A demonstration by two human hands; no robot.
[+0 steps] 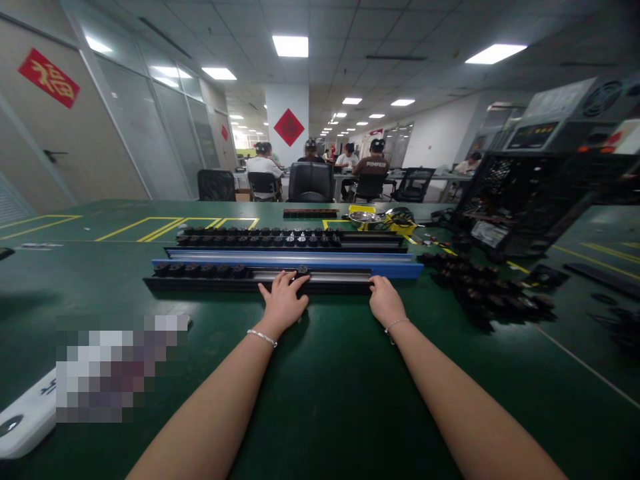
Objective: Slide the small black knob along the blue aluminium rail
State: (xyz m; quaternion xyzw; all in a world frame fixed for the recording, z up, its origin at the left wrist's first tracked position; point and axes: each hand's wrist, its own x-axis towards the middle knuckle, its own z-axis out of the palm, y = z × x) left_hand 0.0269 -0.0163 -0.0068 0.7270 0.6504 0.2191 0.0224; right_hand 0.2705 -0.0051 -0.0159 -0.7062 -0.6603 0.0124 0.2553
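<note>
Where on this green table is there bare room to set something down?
Free: the green table between the left hand and right hand, in front of the near rail. Crowded: black parts pile at right.

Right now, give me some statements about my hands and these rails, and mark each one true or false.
1. Both the left hand and the right hand rest at the nearest black rail. True.
2. The left hand holds a screwdriver. False: it holds no tool; its fingers lie on the rail.
3. The pile of black parts lies right of the rails. True.
4. The nearest black rail is loaded end to end. False: parts sit only on its left stretch.
5. The blue rail lies behind it. True.
</note>
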